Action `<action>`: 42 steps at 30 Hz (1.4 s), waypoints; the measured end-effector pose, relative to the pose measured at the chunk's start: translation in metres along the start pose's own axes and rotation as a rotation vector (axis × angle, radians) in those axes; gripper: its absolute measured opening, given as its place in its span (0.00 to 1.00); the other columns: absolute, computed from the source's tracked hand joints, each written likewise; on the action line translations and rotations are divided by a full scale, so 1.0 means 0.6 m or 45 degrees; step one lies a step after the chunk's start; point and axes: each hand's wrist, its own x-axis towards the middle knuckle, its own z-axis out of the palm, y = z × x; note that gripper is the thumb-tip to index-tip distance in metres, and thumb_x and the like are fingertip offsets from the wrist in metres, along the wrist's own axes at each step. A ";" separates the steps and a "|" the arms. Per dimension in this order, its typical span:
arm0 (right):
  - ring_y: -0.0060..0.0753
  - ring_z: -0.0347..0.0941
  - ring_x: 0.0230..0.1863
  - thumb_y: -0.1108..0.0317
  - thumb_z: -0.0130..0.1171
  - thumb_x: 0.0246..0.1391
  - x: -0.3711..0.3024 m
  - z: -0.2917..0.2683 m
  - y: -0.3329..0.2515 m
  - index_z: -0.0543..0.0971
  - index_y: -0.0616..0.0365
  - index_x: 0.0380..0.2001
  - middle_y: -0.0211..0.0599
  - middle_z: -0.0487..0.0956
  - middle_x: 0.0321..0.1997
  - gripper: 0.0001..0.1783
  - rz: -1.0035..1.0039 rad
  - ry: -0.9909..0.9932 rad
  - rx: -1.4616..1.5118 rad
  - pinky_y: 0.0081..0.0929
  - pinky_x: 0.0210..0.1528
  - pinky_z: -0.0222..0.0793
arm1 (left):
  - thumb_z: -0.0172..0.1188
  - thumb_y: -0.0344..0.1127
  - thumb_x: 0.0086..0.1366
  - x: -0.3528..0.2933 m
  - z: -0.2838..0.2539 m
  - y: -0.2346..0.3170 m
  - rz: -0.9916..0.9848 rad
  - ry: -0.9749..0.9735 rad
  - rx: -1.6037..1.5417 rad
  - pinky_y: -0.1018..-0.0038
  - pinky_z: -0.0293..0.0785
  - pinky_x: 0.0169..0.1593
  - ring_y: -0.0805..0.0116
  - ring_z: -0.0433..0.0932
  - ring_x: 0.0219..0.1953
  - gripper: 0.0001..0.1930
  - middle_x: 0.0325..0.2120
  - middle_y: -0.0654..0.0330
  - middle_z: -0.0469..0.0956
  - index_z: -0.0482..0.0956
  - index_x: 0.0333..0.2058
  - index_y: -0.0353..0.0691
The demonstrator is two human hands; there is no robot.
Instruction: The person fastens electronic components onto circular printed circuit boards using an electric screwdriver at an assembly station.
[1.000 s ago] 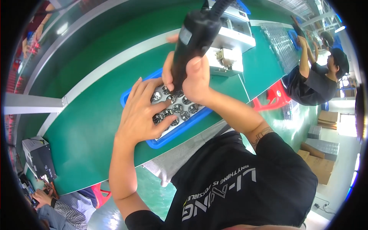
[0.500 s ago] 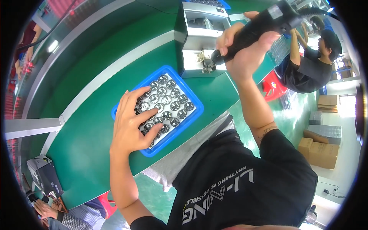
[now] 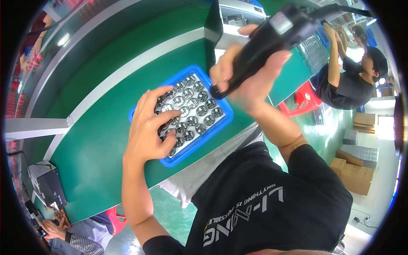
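My right hand (image 3: 255,87) is wrapped round a black electric screwdriver (image 3: 265,44), whose cable leaves its back end. The tool slants down, its front end above the upper right edge of a blue tray (image 3: 199,143). Inside the tray, several small round black circuit parts (image 3: 202,110) sit in rows on a white liner. Over the tray's left side lies my left hand (image 3: 144,127), fingers spread and fingertips among the parts. That hand covers some of the parts. Whether its fingertips press on one, I cannot tell.
Behind the tray stands a black and silver machine (image 3: 214,32), partly hidden by my right hand. A grey metal rail (image 3: 131,63) curves along the green bench (image 3: 93,161). A black and silver box (image 3: 46,182) stands at left. Other people work at both sides; a red stool (image 3: 304,100) is at right.
My right hand has brought the screwdriver from the machine down and left to the tray's edge. My left hand stays over the tray, fingers slightly shifted. The whole view has shifted a little.
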 end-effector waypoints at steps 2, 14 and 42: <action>0.29 0.63 0.12 0.13 0.32 0.46 -0.011 0.032 0.014 0.60 0.49 0.55 0.34 0.67 0.15 0.52 0.020 -0.068 0.007 0.29 0.21 0.64 | 0.61 0.31 0.35 0.002 -0.001 0.000 0.030 -0.005 0.018 0.53 0.66 0.60 0.42 0.71 0.56 0.21 0.58 0.43 0.70 0.85 0.33 0.34; 0.30 0.67 0.14 0.21 0.48 0.51 -0.032 0.066 0.073 0.59 0.58 0.53 0.38 0.70 0.17 0.49 0.104 -0.246 0.150 0.26 0.21 0.67 | 0.60 0.33 0.35 0.000 -0.002 0.002 0.014 -0.013 0.045 0.49 0.62 0.65 0.43 0.70 0.55 0.20 0.56 0.45 0.71 0.86 0.33 0.35; 0.27 0.65 0.12 0.25 0.32 0.61 0.048 -0.020 -0.013 0.61 0.59 0.58 0.36 0.70 0.16 0.45 -0.290 0.085 -0.078 0.25 0.18 0.63 | 0.63 0.34 0.38 0.006 0.010 0.017 0.085 -0.008 0.205 0.50 0.64 0.62 0.42 0.71 0.55 0.17 0.57 0.45 0.71 0.85 0.31 0.34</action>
